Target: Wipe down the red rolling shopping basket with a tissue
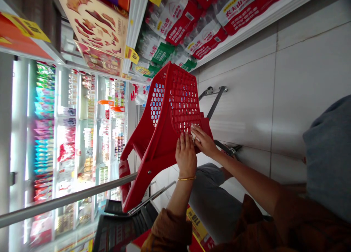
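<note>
Lying under the right hand's (pixel 205 142) fingers (pixel 197 130), white cloth (pixel 193 135) meets red basket (pixel 164 113).

One red plastic lattice shopping basket (pixel 175 102). Two bare hands on it: one left hand (pixel 185 154) and one right hand (pixel 204 140). One thin gold bangle (pixel 187 178). One small white crumpled cloth (pixel 194 134). On the far shelf, four red-labelled shrink-wrapped bottle packs (pixel 175 16) and three green-labelled bottle packs (pixel 155 50).
</note>
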`<state>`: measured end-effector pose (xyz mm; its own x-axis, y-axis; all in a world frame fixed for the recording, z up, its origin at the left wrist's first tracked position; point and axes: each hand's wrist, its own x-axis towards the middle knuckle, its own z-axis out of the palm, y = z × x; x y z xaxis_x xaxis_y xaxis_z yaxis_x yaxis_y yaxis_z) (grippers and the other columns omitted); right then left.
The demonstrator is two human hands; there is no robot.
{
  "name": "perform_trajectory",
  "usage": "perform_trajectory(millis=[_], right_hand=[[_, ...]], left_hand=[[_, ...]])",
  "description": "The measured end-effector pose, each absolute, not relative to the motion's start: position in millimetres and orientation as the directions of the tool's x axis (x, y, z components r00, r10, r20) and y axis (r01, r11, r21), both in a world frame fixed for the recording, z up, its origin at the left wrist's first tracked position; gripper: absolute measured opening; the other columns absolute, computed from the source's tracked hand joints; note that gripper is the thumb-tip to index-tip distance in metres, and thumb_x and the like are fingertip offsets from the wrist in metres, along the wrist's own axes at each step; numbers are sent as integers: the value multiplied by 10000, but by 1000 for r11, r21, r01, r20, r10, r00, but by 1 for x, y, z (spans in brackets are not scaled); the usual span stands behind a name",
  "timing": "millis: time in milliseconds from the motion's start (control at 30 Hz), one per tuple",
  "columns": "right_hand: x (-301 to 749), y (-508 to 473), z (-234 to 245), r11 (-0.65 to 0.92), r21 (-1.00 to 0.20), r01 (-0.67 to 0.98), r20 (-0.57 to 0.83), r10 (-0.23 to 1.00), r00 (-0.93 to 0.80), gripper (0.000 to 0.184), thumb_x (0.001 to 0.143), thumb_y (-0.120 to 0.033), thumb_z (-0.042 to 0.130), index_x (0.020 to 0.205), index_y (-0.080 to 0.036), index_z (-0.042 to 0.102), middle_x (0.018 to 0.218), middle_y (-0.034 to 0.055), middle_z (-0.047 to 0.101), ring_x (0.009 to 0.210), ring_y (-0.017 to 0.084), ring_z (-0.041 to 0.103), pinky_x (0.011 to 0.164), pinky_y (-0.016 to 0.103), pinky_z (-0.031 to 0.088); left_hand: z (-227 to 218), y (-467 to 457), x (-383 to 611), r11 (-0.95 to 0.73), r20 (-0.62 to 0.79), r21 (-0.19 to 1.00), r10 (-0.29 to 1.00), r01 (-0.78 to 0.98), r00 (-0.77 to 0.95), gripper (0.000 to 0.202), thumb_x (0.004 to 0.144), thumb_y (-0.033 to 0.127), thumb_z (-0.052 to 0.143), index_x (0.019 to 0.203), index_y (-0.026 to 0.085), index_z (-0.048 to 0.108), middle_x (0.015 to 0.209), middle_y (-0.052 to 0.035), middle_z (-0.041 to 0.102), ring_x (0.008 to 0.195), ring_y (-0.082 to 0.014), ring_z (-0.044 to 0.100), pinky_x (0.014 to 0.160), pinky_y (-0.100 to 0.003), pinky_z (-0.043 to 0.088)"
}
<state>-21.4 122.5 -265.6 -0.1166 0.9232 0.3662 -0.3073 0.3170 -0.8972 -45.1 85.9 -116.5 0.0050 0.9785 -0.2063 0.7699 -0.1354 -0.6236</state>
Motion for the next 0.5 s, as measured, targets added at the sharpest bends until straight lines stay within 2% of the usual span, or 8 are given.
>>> perform_trajectory(millis=[333, 500], right_hand=[[-26, 114, -289, 297, -904, -308, 323, 946, -35, 425, 984, -311, 344, 1384, -240, 466, 1424, 63, 480, 1370, 203, 379, 1161, 436, 333], [-20, 109, -304, 195, -947, -256, 216, 975, -54, 423, 983, -316, 347, 1388, -265, 459, 1429, 59, 476, 1344, 217, 414, 1141, 460, 354]], left_hand=[[-116, 86, -43, -153, -218, -638, 976, 755, 14, 470, 910, 86, 357, 1369, 76, 459, 1481, -141, 375, 1406, -286, 284, 1153, -457, 307], [-116, 85, -43, -158, -215, -634, 976, 757, 24, 491, 902, 73, 361, 1385, 114, 444, 1489, -130, 365, 1409, -273, 281, 1145, -455, 322]])
